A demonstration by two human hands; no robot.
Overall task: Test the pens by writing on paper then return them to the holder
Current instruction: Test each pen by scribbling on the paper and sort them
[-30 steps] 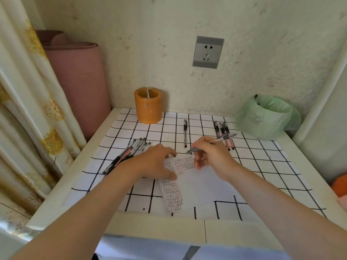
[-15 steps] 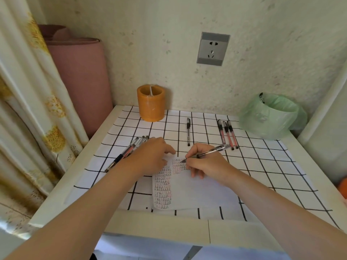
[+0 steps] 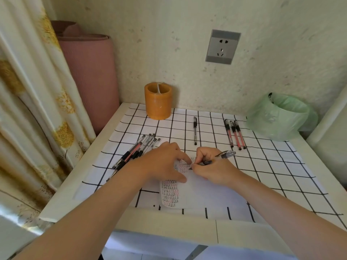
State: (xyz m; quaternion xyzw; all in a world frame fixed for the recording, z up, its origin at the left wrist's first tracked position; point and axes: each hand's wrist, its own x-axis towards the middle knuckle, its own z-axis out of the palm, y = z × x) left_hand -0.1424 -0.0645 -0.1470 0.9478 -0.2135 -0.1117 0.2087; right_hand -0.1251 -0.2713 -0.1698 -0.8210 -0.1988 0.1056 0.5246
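A white sheet of paper [image 3: 208, 196] with rows of small written marks lies near the table's front edge. My right hand [image 3: 212, 169] grips a clear pen [image 3: 222, 156], its tip touching the paper. My left hand [image 3: 161, 164] rests flat on the sheet's upper left part, fingers spread. Left of that hand lies a bundle of several pens [image 3: 137, 151]. One black pen [image 3: 195, 130] lies alone further back, and three red pens [image 3: 234, 134] lie side by side to the right. The orange cylindrical holder [image 3: 157, 102] stands at the back by the wall.
A checked cloth [image 3: 272, 166] covers the white table. A bin lined with a green bag [image 3: 279, 117] sits at the back right corner. A pink roll [image 3: 88, 76] and a curtain [image 3: 32, 102] stand left of the table. A wall socket [image 3: 222, 46] is above.
My right hand has lowered the pen from above the sheet until its tip meets the paper. My left hand stays pressed on the sheet.
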